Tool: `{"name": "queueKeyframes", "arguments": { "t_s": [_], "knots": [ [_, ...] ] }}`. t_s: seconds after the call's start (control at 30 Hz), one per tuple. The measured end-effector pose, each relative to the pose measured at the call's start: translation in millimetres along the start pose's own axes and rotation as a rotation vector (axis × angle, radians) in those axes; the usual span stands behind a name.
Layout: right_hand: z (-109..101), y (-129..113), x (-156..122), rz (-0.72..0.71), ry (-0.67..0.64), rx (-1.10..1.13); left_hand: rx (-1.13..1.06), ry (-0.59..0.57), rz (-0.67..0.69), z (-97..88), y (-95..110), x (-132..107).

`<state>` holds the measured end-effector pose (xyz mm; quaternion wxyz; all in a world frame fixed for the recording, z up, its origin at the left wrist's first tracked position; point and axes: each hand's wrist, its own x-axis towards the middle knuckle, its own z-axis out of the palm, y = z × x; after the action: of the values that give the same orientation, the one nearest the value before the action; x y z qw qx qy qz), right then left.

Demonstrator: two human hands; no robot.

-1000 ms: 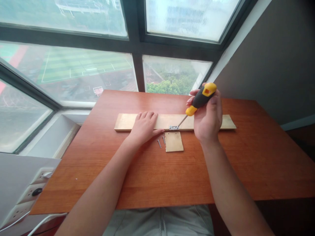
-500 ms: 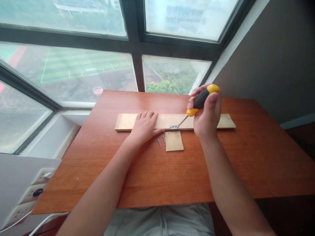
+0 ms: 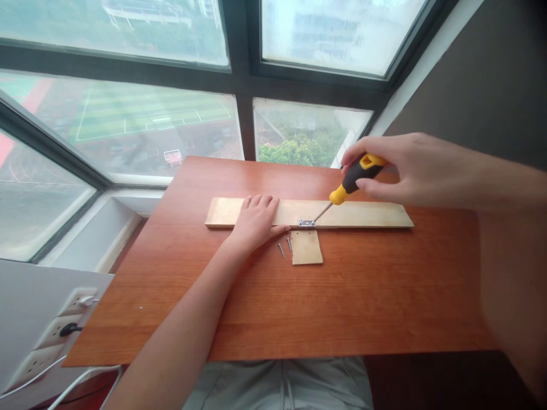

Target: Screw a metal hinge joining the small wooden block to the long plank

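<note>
A long pale wooden board [image 3: 359, 214] lies crosswise on the table. My left hand [image 3: 257, 216] rests across it, fingertips at the far edge and thumb along the near edge, holding it. A small metal hinge [image 3: 306, 223] sits at the board's near edge. My right hand [image 3: 395, 171] is closed around the black and yellow handle of a screwdriver [image 3: 351, 176], which tilts down to the left. Its tip meets the right end of the hinge. Just in front of the board are a small square wooden piece [image 3: 307, 248] with small holes and two screws [image 3: 281, 250].
The reddish-brown wooden table [image 3: 342, 307] stands against large windows with a dark window frame [image 3: 245, 125]. Wall sockets [image 3: 60, 330] with plugs and a white cable [image 3: 85, 376] are at the lower left. A grey wall rises on the right.
My right hand and forearm have swung round to the right, turning over the screwdriver handle. The tip stays at the hinge. My left hand holds its place; the view has shifted slightly.
</note>
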<state>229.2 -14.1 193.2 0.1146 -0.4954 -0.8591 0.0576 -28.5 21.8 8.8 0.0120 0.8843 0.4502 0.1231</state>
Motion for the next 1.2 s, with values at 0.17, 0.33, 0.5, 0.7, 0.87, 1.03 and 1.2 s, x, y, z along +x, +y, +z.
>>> {"name": "queueKeyframes", "arguments": {
  "t_s": [0.17,0.33,0.5,0.7,0.87,1.03,1.2],
  "knots": [
    [1.0,0.9,12.0,0.105,0.049,-0.276,0.006,0.000,0.009,-0.6,0.2,0.4],
    [-0.1,-5.3,17.3,-0.014,-0.035,-0.158,0.002,0.005,0.009,-0.8,0.0,0.5],
    [-10.9,-10.7,16.6,-0.097,-0.202,0.084,0.009,0.009,0.007,-0.1,-0.1,0.3],
    [-1.3,-7.9,18.0,-0.062,-0.056,-0.144,0.013,0.012,0.007,0.8,-0.4,0.3],
    [-13.1,-10.9,15.0,-0.128,-0.217,0.003,0.003,0.004,0.005,0.1,-0.4,0.8],
    [0.1,-11.6,20.3,0.012,-0.065,-0.299,0.019,0.005,0.008,-1.4,0.5,0.7],
    [0.9,-11.5,18.2,-0.138,-0.060,-0.225,0.023,0.010,0.012,-2.1,0.8,0.7]
  ]
}}
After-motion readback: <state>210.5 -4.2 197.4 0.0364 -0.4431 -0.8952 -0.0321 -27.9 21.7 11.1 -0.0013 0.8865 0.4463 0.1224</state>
